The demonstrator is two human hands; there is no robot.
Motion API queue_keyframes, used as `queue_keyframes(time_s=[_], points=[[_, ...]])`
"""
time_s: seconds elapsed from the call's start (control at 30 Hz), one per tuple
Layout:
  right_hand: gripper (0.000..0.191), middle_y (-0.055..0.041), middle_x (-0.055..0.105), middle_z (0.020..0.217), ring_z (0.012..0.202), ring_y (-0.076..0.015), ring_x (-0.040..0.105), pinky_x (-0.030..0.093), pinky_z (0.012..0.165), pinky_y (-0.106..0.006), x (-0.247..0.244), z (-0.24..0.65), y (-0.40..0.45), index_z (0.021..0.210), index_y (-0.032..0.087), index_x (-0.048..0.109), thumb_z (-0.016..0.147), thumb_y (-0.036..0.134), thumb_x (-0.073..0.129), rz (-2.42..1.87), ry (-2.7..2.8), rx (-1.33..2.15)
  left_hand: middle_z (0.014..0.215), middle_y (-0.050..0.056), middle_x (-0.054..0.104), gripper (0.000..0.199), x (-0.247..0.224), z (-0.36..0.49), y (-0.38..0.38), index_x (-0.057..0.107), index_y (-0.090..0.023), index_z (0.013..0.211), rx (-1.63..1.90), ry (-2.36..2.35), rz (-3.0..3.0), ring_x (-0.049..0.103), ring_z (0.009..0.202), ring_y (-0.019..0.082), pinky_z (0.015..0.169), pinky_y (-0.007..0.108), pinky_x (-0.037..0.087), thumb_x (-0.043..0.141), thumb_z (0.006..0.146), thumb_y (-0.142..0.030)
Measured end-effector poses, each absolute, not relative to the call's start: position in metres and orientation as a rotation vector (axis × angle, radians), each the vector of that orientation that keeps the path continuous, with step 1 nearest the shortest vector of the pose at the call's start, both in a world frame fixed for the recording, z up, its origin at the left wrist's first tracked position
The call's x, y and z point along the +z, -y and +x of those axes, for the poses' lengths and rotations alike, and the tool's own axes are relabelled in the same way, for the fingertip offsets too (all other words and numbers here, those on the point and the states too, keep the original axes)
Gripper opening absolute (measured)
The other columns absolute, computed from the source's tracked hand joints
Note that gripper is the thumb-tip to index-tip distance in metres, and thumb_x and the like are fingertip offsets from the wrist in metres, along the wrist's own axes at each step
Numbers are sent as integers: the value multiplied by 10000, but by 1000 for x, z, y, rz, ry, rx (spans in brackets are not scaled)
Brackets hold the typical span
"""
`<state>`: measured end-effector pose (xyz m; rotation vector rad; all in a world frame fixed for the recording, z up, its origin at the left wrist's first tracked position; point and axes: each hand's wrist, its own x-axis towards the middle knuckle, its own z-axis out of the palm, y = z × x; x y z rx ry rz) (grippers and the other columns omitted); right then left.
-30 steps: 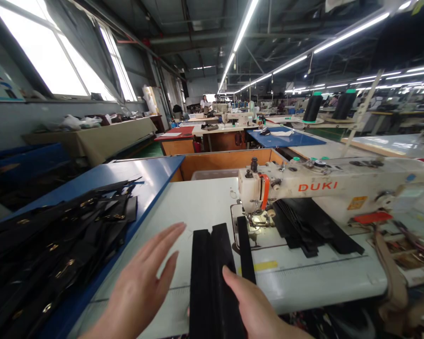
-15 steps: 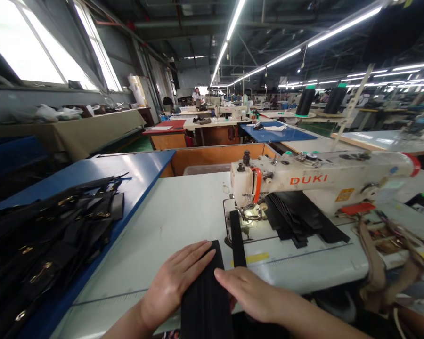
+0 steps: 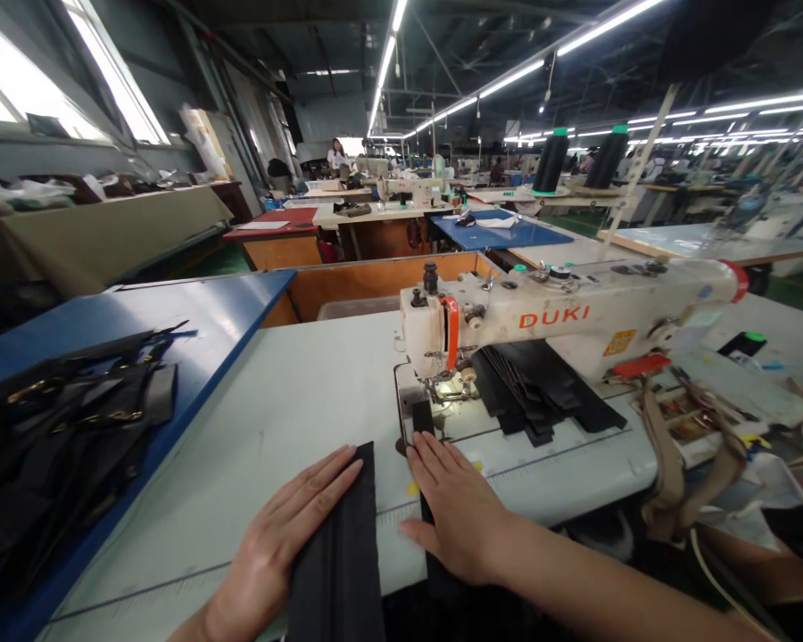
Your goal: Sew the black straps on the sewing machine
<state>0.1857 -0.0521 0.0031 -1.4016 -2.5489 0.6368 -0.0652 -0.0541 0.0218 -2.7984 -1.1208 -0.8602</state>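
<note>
"Wide strip (image 3: 340, 566): state its location and surroundings, largest first."

"It lies lengthwise at the front of the pale counter (image 3: 294, 383), its near end running out of the bottom of the view. The blue counter (image 3: 244, 308) is just beside the pale counter, on the left. The machine (image 3: 495, 308), marked DUKI, stands on the pale counter, beyond and to the right of the wide strip."

"Which smaller items follow?"

"A pile (image 3: 73, 437) of black pieces with metal fittings, on the blue counter. Next, a stack (image 3: 532, 383) of flat black pieces, fanned out beneath the machine. The narrow strip (image 3: 423, 416) lies to the right of the wide strip, apart from it; its far end is under the machine's head."

"Hands: specify position and finger state."

"Left hand (image 3: 274, 535): palm down over the wide strip's left edge, fingers straight and close together. The thumb is hidden; whether the hand grips cannot be told. Right hand (image 3: 461, 508): palm down on the narrow strip, covering its middle, fingers extended forward, thumb spread wide to the left."

"Smallest item?"

"Yellow tape (image 3: 413, 489) on the pale counter, showing on both sides of the right hand."
</note>
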Motion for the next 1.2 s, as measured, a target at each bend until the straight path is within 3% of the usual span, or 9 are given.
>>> queue_keyframes(time_s=[0.47, 0.63, 0.77, 0.9, 1.0, 1.2], points=[[807, -192, 105, 1564, 1453, -277, 41, 111, 1184, -449, -7, 187, 63, 1485, 8, 222, 921, 524, 482, -1372, 2449, 635, 1413, 73, 511, 467, 12, -28, 18, 381, -279, 1452, -993, 1162, -2948, 532, 1248, 233, 1077, 346, 393, 369, 989, -346], [724, -205, 130, 1553, 1450, -275, 64, 115, 1190, -433, 9, 190, 64, 1471, -21, 245, 959, 455, 436, -1383, 2442, 736, 1431, 96, 486, 485, 8, -15, 5, 358, -255, 1465, -888, 989, -3075, 498, 1279, 243, 1071, 384, 402, 373, 986, -334], [721, -173, 142, 1559, 1444, -290, 108, 118, 1192, -445, 10, 190, 64, 1502, 35, 186, 947, 404, 459, -1366, 2437, 809, 1460, 74, 455, 499, 6, -12, -2, 305, -263, 1489, -723, 823, -3144, 460, 1313, 220, 1084, 361, 390, 358, 993, -285], [739, -157, 195, 1552, 1426, -329, 178, 144, 1181, -486, -4, 186, 64, 1516, 115, 196, 908, 384, 517, -1303, 2437, 784, 1486, 39, 422, 504, 2, -12, -4, 320, -278, 1482, -534, 782, -3196, 413, 1346, 207, 1109, 364, 351, 361, 983, -230], [730, -174, 249, 1531, 1414, -346, 214, 171, 1173, -503, -7, 186, 65, 1490, 110, 283, 880, 387, 571, -1277, 2462, 719, 1494, 40, 409, 506, -2, -11, -5, 316, -283, 1483, -482, 776, -3209, 423, 1338, 201, 1106, 365, 359, 358, 983, -217], [805, -187, 323, 1500, 1376, -358, 309, 297, 1133, -504, -1, 188, 66, 1468, 90, 314, 808, 379, 671, -1291, 2554, 561, 1493, 55, 410, 521, -7, -9, -13, 278, -269, 1493, -449, 741, -3226, 409, 1347, 201, 1102, 402, 368, 342, 983, -182]])
